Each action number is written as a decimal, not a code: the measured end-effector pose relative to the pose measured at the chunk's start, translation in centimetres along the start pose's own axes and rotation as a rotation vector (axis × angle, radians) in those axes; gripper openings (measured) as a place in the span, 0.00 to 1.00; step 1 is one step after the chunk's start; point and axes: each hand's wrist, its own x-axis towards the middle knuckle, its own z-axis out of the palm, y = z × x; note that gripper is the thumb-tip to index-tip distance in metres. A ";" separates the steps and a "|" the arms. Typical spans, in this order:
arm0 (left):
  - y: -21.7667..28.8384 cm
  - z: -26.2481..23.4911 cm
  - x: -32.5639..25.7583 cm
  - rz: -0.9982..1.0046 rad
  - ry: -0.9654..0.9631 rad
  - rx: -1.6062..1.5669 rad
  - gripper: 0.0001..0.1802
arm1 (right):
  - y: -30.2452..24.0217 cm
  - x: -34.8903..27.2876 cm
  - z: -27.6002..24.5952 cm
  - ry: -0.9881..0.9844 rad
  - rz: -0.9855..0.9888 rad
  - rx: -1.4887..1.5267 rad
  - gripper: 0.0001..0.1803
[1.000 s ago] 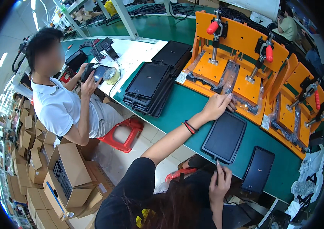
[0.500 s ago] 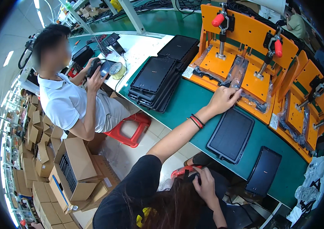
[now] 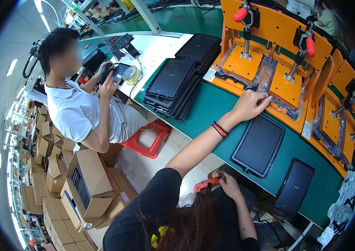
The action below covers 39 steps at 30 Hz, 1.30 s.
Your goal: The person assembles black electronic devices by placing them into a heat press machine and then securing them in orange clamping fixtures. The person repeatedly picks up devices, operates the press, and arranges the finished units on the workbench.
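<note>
My left hand (image 3: 250, 104) reaches to the front edge of the orange clamp fixture (image 3: 284, 85). Its fingers are bent and pinched together, and whatever is between them is too small to make out. Clear plastic film (image 3: 265, 73) lies in the fixture next to these fingers. Below my left wrist, a black rectangular cover (image 3: 258, 146) lies on the green bench mat. Down by my lap, beyond the bench edge, my right hand (image 3: 231, 187) has its fingers closed around something small and dark. A red object (image 3: 206, 184) is beside it.
Black covers (image 3: 171, 79) are stacked left of the fixture. A black flat panel (image 3: 294, 186) lies near the bench's right end. A second orange fixture (image 3: 336, 113) stands further right. At left, a person (image 3: 77, 92) holds a dark device near a red stool (image 3: 154, 138). Cardboard boxes (image 3: 98, 175) stand below.
My right hand has moved up a little toward the bench edge, and its fingers have drawn together. My left hand stays by the fixture. The whole view has shifted slightly.
</note>
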 end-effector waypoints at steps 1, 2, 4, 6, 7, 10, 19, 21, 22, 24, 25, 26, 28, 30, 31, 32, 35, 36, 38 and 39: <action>0.1 0.1 0.1 0.009 0.011 -0.005 0.15 | 0.1 0.0 0.0 -0.003 -0.018 -0.008 0.15; 0.1 0.1 0.1 0.004 0.001 0.003 0.15 | 0.4 0.1 0.1 -0.007 -0.025 -0.011 0.16; 0.0 0.0 0.1 -0.009 -0.018 0.020 0.15 | 0.9 0.3 0.3 -0.017 -0.040 -0.017 0.16; 0.0 -0.1 0.1 -0.008 -0.018 0.030 0.15 | 1.2 0.3 0.4 -0.019 -0.048 -0.024 0.16; 0.0 -0.1 0.1 -0.006 -0.017 0.035 0.15 | 1.1 0.4 0.3 -0.019 -0.054 -0.028 0.17; 0.0 -0.1 0.2 -0.007 -0.023 0.028 0.16 | 1.0 0.3 0.3 -0.007 -0.044 -0.009 0.17; 0.1 -0.2 0.2 -0.022 -0.040 -0.009 0.17 | 0.4 0.1 0.3 0.008 -0.055 -0.082 0.18; 0.1 -0.1 0.2 -0.009 -0.032 0.001 0.17 | 0.2 0.0 0.1 0.008 -0.057 -0.059 0.16; 0.0 -0.1 0.2 -0.002 -0.028 0.003 0.18 | 0.1 0.0 0.1 0.009 -0.056 -0.048 0.15; 0.0 -0.1 0.1 0.002 -0.031 0.006 0.18 | -0.1 0.0 0.1 0.016 -0.036 -0.029 0.13; 0.0 -0.1 0.1 0.003 -0.032 0.010 0.18 | -0.2 -0.1 0.1 0.017 -0.028 -0.018 0.13; 0.0 -0.1 0.1 0.008 -0.027 0.008 0.18 | -0.2 -0.1 0.1 0.030 -0.047 -0.001 0.12; 0.1 -0.1 0.2 0.020 -0.017 0.002 0.17 | -0.5 -0.3 0.1 0.057 -0.085 0.033 0.11; 0.2 -0.1 0.2 0.018 -0.021 0.003 0.17 | -1.0 -0.5 0.0 0.083 -0.090 0.036 0.10; 0.2 -0.1 0.2 0.016 -0.023 0.003 0.17 | -1.3 -0.6 -0.1 0.094 -0.092 0.037 0.10; 0.2 -0.2 0.1 0.017 -0.023 0.007 0.16 | -1.4 -0.7 -0.1 0.094 -0.093 0.036 0.10; 0.2 -0.2 0.2 0.024 -0.019 0.015 0.16 | -1.6 -0.7 -0.1 0.098 -0.095 0.044 0.09; 0.2 -0.1 0.2 0.028 -0.014 0.016 0.16 | -1.4 -0.7 -0.1 0.099 -0.095 0.051 0.09; 0.2 -0.2 0.2 0.037 -0.009 0.019 0.16 | -1.0 -0.6 0.0 0.103 -0.103 0.055 0.09; 0.2 -0.2 0.2 0.041 -0.008 0.021 0.16 | -0.7 -0.5 0.1 0.105 -0.110 0.051 0.10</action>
